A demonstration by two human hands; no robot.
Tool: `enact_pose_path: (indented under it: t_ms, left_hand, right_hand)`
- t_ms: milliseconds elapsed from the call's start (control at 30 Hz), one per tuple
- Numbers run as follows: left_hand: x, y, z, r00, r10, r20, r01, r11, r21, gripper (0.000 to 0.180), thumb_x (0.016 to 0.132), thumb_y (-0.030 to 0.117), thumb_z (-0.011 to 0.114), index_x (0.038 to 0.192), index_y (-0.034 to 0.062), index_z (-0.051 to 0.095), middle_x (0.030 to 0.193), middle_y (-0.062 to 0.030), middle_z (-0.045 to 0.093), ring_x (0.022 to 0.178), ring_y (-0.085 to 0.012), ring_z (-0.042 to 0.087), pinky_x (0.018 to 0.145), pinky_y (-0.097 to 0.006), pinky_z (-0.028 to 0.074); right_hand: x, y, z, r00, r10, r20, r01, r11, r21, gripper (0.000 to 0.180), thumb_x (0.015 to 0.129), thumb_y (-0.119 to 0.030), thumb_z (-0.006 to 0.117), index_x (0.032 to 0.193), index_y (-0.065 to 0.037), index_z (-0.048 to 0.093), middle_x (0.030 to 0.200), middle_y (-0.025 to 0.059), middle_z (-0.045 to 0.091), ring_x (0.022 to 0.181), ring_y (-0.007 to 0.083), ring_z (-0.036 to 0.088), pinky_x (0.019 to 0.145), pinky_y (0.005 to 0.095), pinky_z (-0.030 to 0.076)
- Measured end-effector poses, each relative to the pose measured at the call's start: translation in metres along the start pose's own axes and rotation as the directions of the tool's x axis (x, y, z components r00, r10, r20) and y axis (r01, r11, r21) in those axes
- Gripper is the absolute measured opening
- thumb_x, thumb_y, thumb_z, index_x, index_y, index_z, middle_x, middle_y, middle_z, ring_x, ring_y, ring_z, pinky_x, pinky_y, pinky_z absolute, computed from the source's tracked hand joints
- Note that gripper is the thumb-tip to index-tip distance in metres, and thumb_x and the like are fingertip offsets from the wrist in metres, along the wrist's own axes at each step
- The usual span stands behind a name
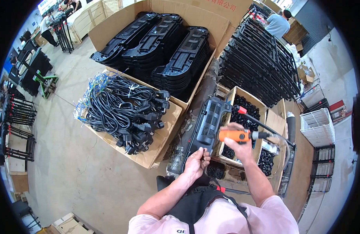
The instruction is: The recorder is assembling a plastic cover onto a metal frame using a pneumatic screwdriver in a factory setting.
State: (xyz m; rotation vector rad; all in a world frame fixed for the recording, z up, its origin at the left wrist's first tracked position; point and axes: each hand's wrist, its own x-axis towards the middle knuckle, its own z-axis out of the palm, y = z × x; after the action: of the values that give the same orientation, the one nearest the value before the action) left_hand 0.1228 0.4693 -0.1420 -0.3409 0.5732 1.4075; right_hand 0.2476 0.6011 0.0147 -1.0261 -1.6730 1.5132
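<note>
A black plastic cover [209, 123] with vent slots lies in front of me on a wrapped ledge [176, 158]. My left hand [196, 163] rests over its near end, thumb and fingers pinched together; whatever is between the fingertips is too small to make out. Gripped in my right hand [239, 145] is an orange power screwdriver [234, 135]. Its dark chuck points to the right, over a divided wooden box [264, 102] of small black parts [246, 103]. The screwdriver is apart from the cover.
Left of the ledge, bundled black power cords [121, 105] lie on cardboard. Behind them a large carton [223, 29] holds stacked black covers [184, 54]. Black metal frames [258, 58] are stacked at far right, near a person in grey [278, 25]. A green pallet jack [45, 82] stands at left.
</note>
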Motion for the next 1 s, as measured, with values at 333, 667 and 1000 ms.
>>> enact_pose_path:
  t_ms: [333, 667, 1000]
  left_hand:
    - [-0.002, -0.008, 0.001, 0.998, 0.063, -0.011, -0.063, 0.998, -0.024, 0.026, 0.11, 0.031, 0.059, 0.113, 0.0077, 0.069, 0.092, -0.0042, 0.074, 0.076, -0.0148, 0.073, 0.067, -0.028, 0.065]
    - [-0.012, -0.02, -0.005, 0.996, 0.084, 0.006, -0.084, 0.996, -0.004, 0.026, 0.111, 0.028, 0.058, 0.121, 0.0066, 0.069, 0.094, -0.0031, 0.074, 0.078, -0.0151, 0.074, 0.071, -0.029, 0.065]
    - [-0.046, -0.031, -0.004, 1.0, -0.003, -0.005, 0.003, 0.988, 0.153, 0.028, 0.114, 0.015, 0.046, 0.132, -0.0046, 0.055, 0.119, -0.0178, 0.071, 0.113, -0.0266, 0.073, 0.1, -0.037, 0.061]
  right_hand:
    - [-0.061, 0.01, -0.016, 0.998, 0.062, 0.022, -0.064, 0.995, 0.079, 0.058, 0.088, -0.008, 0.081, 0.139, 0.0, 0.055, 0.13, 0.0202, 0.071, 0.122, 0.0258, 0.068, 0.108, 0.0419, 0.055]
    - [-0.072, 0.015, -0.023, 0.996, 0.06, 0.072, -0.064, 0.997, 0.052, 0.057, 0.089, -0.008, 0.08, 0.139, 0.0, 0.053, 0.131, 0.0193, 0.07, 0.122, 0.0254, 0.067, 0.108, 0.0411, 0.054]
    - [-0.06, 0.037, 0.013, 0.992, 0.049, 0.12, -0.056, 0.997, 0.058, 0.056, 0.089, -0.003, 0.08, 0.139, 0.0, 0.055, 0.133, 0.0168, 0.069, 0.123, 0.0232, 0.067, 0.108, 0.038, 0.054]
